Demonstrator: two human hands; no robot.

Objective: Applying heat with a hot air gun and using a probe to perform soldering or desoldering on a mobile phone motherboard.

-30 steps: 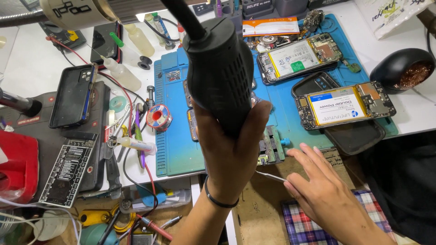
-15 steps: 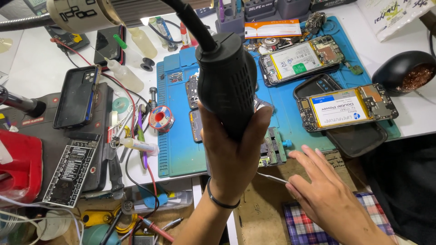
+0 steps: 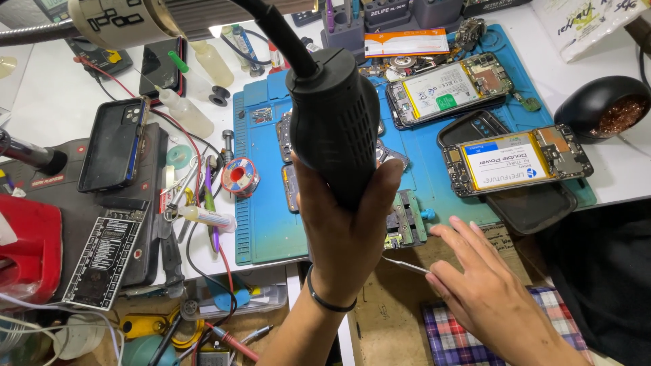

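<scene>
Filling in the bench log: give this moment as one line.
left hand: grips black hot-air gun | right hand: holds tweezers | below: board clamp, blue mat

The black hot-air handle (image 3: pixel 336 129) hides the mat (image 3: pixel 447 183) beneath, and tweezer tips (image 3: pixel 390 259) vanish behind the left hand (image 3: pixel 346 230).

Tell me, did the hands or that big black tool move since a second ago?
Barely. The left hand keeps its grip on the black hot-air tool, upright over the blue mat, perhaps shifted a touch. The right hand still holds the thin tweezers by the small clamp. The opened phones haven't moved.
</scene>
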